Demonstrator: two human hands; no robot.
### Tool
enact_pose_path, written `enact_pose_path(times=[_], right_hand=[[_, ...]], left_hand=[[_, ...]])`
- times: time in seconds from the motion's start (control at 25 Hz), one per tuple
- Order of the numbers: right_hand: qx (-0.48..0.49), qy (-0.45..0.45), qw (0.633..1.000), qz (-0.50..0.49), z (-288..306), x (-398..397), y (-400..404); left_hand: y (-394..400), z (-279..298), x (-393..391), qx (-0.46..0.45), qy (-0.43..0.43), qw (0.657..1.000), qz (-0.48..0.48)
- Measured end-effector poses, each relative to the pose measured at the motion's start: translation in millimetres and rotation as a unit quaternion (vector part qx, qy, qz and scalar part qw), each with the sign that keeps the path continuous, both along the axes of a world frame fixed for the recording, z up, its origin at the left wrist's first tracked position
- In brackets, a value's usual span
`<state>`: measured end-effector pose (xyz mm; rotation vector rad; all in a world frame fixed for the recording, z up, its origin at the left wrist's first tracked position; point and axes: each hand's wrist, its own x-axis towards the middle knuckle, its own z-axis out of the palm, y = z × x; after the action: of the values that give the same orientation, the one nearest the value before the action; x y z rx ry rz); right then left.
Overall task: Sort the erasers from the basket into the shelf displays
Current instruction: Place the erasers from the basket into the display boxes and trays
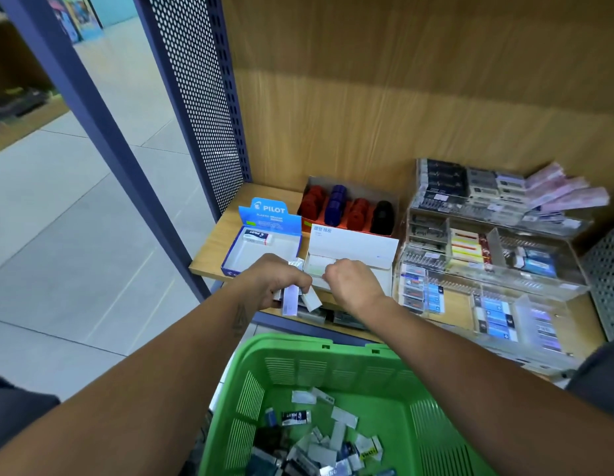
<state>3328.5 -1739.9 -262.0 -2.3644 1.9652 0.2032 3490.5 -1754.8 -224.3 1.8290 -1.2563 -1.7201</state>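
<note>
At the front of the wooden shelf, the left hand grips a bunch of erasers. Right hand is curled over the white box; whether it holds anything is hidden. More erasers lie in the green basket below.

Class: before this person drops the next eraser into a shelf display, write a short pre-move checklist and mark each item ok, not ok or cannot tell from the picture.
1. Left hand holds a supply: ok, it grips several wrapped white erasers.
2. Right hand has one eraser ready: cannot tell, its curled fingers hide whatever it pinches.
3. Open white cardboard display box is reachable: ok, the right hand is at its front.
4. Blue Pilot cardboard display box has room: ok, a single eraser lies in it.
5. Green plastic basket has stock left: ok, many erasers lie in it.
</note>
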Motion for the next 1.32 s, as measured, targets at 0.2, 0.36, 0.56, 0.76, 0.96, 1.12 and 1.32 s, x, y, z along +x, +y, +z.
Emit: enact_pose_path(times=[0.2,0.36,0.56,0.76,0.96,1.12,1.32], right_hand=[[0.057,-0.400,0.897,-0.181,23,-13,2],[0.136,-0.555,0.813,-0.111,45,-23,21],[0.019,-0.389,0.918,-0.079,42,-20,19],[0.057,-0.287,0.943,-0.157,32,-31,11],[0.057,-0.310,0.936,-0.158,21,-16,9],[0.056,-0.312,0.937,-0.150,17,-9,5],[0.082,-0.317,0.931,-0.164,16,-12,6]], left_hand=[[1,12,1,0.012,0.081,0.993,0.083],[0,15,0,0.045,0.132,0.982,0.127],[6,14,-6,0.036,0.129,0.983,0.128],[0,7,-4,-0.020,0.069,0.987,0.145],[-4,1,-9,-0.020,0.052,0.991,0.119],[-9,-3,-12,-0.012,0.052,0.992,0.112],[-12,-6,-11,-0.007,0.059,0.991,0.119]])
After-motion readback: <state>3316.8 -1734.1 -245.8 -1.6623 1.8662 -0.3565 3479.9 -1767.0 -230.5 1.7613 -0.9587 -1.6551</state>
